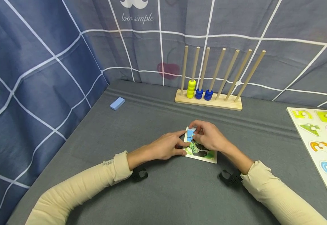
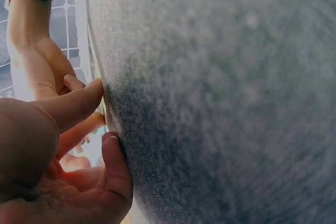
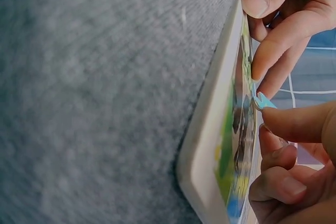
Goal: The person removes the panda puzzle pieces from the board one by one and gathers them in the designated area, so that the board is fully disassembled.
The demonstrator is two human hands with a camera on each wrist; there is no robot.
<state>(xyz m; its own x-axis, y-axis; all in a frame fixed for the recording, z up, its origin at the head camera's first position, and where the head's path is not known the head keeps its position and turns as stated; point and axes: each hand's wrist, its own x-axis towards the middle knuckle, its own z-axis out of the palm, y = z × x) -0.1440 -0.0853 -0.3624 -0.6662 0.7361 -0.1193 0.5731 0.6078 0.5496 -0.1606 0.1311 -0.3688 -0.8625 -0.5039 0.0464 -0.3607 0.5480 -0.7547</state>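
Observation:
A small panda jigsaw puzzle board [image 1: 200,160] with a pale border lies flat in front of the person, its green and black picture partly covered by the hands. The left hand [image 1: 167,146] rests along the board's left side, fingers extended onto the edge and picture. From the right, the right hand [image 1: 208,134] reaches over the upper part and pinches a light blue puzzle piece [image 3: 264,101] between thumb and fingers. That piece is tilted up at the picture's surface in the right wrist view. In the left wrist view, the left fingertips [image 2: 111,142] touch the board's edge.
A wooden bead counter [image 1: 208,101] with upright rods, yellow and blue beads stands at the back. A blue block [image 1: 117,103] lies at back left. On the right is a number and shape board [image 1: 311,137]. A dark checked curtain [image 1: 140,53] hangs behind the grey table [image 1: 169,193].

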